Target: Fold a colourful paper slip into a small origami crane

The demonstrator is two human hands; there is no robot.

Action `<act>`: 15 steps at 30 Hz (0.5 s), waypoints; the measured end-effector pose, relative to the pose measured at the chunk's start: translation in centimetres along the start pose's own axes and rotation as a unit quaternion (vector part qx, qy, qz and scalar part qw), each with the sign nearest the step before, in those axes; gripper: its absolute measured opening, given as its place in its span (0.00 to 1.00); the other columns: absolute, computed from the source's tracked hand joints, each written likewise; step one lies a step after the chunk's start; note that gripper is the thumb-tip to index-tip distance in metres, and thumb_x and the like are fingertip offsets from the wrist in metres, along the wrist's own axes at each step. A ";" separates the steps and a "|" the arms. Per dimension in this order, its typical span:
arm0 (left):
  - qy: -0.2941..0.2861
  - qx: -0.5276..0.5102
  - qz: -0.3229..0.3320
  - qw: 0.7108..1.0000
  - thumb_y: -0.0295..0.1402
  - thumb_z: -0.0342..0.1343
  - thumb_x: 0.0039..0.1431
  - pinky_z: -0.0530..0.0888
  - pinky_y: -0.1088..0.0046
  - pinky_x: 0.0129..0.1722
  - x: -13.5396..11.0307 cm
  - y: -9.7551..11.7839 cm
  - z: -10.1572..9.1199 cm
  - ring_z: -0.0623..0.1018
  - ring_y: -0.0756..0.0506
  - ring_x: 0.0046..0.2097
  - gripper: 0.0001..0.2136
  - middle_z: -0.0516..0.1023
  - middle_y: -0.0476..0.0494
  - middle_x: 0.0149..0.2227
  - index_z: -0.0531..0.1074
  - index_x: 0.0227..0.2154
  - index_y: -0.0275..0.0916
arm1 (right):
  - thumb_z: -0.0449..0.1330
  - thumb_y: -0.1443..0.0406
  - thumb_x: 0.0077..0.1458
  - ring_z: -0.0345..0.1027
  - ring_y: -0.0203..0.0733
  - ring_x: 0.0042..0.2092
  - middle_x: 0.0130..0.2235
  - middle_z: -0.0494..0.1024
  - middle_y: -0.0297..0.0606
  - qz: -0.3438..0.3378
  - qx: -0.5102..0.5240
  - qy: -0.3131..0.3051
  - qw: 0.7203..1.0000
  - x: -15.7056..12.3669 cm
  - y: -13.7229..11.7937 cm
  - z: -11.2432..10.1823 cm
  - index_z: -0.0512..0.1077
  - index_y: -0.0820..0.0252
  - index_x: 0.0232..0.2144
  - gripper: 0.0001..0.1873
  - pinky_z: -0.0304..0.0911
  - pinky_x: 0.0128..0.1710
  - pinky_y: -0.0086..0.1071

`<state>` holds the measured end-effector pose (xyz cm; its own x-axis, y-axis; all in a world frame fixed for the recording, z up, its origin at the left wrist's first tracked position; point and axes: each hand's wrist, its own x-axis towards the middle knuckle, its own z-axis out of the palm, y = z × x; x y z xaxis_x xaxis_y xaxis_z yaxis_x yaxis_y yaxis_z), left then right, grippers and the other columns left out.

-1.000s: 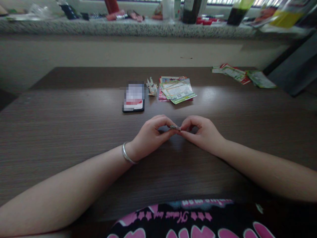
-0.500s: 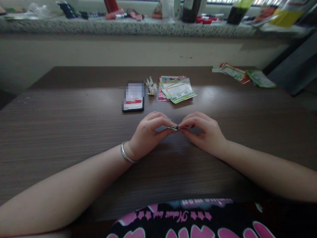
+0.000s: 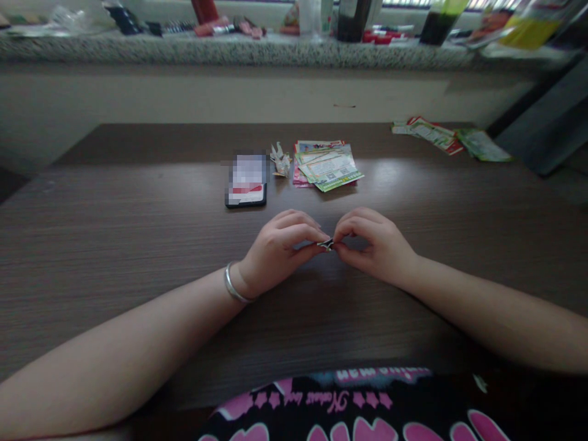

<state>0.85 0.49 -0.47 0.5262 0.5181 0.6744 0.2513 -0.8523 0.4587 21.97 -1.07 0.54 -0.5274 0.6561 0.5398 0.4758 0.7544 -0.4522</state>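
Observation:
Between my two hands is a small folded piece of paper [image 3: 326,244], dark and pale with a trace of green. My left hand [image 3: 287,243], a silver bangle at its wrist, pinches the left end between thumb and fingers. From the other side my right hand [image 3: 374,245] pinches the right end with thumb and forefinger. Most of the paper is hidden by the fingertips. Both hands are just above the brown table [image 3: 151,245]. Beyond them lie a phone [image 3: 248,180] with a blurred screen, a small folded paper figure [image 3: 280,160] and a stack of printed leaflets [image 3: 328,166].
More leaflets [image 3: 436,135] lie at the table's far right corner. Behind the table, a speckled stone sill [image 3: 257,52] carries bottles, red items and plastic wrapping. A dark grey object [image 3: 546,116] stands beyond the right edge.
The folded paper has tilted and sits slightly lower. The fingers of both hands have shifted a little around it; everything else stays put.

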 end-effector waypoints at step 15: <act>-0.044 -0.044 -0.106 0.992 0.25 0.57 0.56 0.72 0.75 0.39 -0.1 0.6 0.4 0.74 0.51 0.37 0.07 0.75 0.46 0.35 0.70 0.38 0.36 | 0.57 0.75 0.42 0.61 0.34 0.30 0.26 0.67 0.31 0.118 0.063 0.012 0.991 0.2 -0.4 0.5 0.64 0.59 0.24 0.08 0.57 0.31 0.29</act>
<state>1.26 -0.10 -0.50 0.5392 0.6739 0.5050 0.2941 -0.7126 0.6369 21.30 -1.29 0.47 -0.3945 0.8145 0.4254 0.4906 0.5781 -0.6520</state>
